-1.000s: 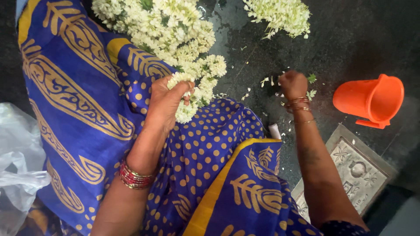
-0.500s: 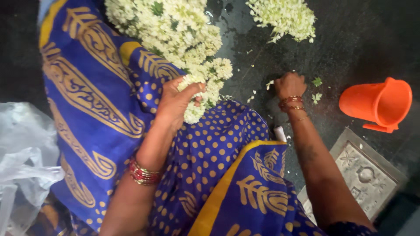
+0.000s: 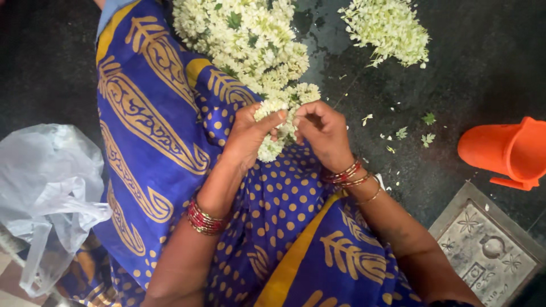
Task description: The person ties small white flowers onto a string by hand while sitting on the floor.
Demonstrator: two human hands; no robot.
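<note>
right hand has just come back off the floor to meet the left hand; both sets of fingers pinching the flower garland on her lap; looks like tying again

A home floor of dark stone, with an orange plastic mug and plastic bag.

Garland on lap, mug right, bag left.
</note>
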